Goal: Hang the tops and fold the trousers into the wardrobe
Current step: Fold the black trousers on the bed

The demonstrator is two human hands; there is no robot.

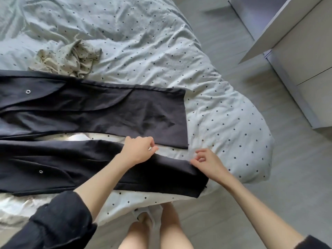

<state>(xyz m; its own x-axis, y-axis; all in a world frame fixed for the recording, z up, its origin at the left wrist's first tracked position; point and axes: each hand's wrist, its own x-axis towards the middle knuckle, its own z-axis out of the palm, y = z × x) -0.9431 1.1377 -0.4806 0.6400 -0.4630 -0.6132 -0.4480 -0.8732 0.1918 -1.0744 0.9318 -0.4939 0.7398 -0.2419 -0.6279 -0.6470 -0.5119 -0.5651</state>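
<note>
While the black trousers point(89, 112) lie spread flat across the bed point(143, 42), legs apart and hems toward the bed's end, we work at the nearer leg. Our left hand point(138, 150) pinches its upper edge near the hem, fingers curled on the cloth. Our right hand point(206, 162) pinches the hem's corner. Beyond the trousers lies a crumpled beige dotted top point(70, 58). A white wardrobe point(305, 51) stands beside the bed.
</note>
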